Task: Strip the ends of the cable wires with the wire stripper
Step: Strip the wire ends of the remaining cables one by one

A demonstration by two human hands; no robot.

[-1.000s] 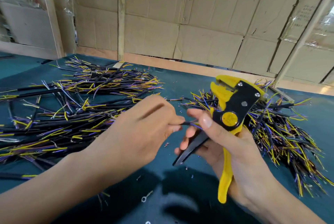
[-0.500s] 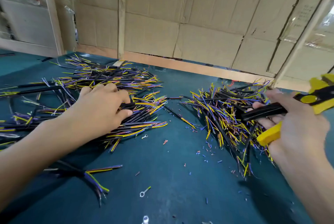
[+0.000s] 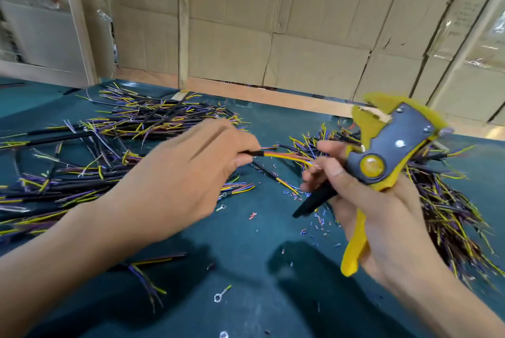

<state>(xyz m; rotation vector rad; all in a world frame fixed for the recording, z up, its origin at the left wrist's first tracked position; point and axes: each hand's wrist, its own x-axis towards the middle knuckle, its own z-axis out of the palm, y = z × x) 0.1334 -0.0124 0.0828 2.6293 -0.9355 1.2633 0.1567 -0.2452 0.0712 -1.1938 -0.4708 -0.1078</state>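
Note:
My left hand (image 3: 180, 173) pinches a short black cable (image 3: 278, 156) whose yellow, orange and purple wires fan out to the right. My right hand (image 3: 382, 209) grips the yellow and black wire stripper (image 3: 379, 163) by its handles, jaws pointing up. The fingertips of my right hand touch the cable's loose wire ends. The stripper's jaws are away from the wires. The view is blurred by motion.
A large pile of cut cables (image 3: 109, 152) lies on the left of the teal table (image 3: 246, 269), a second pile (image 3: 448, 201) on the right behind my right hand. Small insulation scraps (image 3: 317, 223) and ring terminals (image 3: 220, 294) litter the middle. Cardboard walls stand behind.
My left hand has lifted a cable from the left pile and brought it to the centre. My right hand has swung the stripper back from the right pile to meet it.

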